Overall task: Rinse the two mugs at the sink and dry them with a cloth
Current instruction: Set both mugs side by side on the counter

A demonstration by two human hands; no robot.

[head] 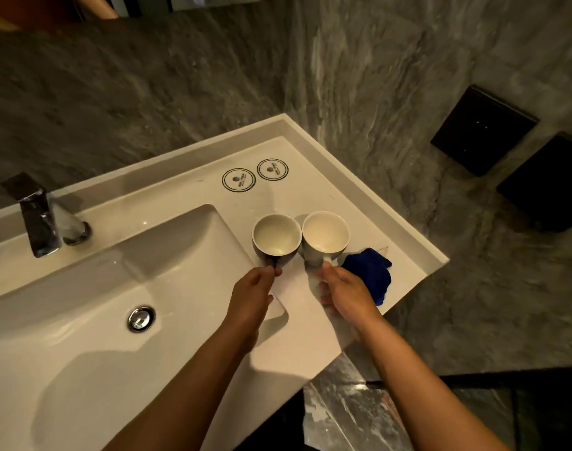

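Two mugs stand upright side by side on the white counter right of the basin. The dark mug (276, 237) with a white inside is on the left, and my left hand (250, 296) pinches its handle. The white mug (325, 237) touches it on the right; my right hand (346, 296) grips its handle. Both mugs look empty. A blue cloth (372, 271) lies crumpled on the counter just right of my right hand, partly hidden by it.
The white sink basin (167, 255) with a chrome drain (141, 318) lies to the left. A chrome faucet (38, 216) stands at the back left, no water running. Two round coasters (239, 179) (272, 170) sit behind the mugs. Grey stone walls enclose the counter; its right edge (437, 258) drops off.
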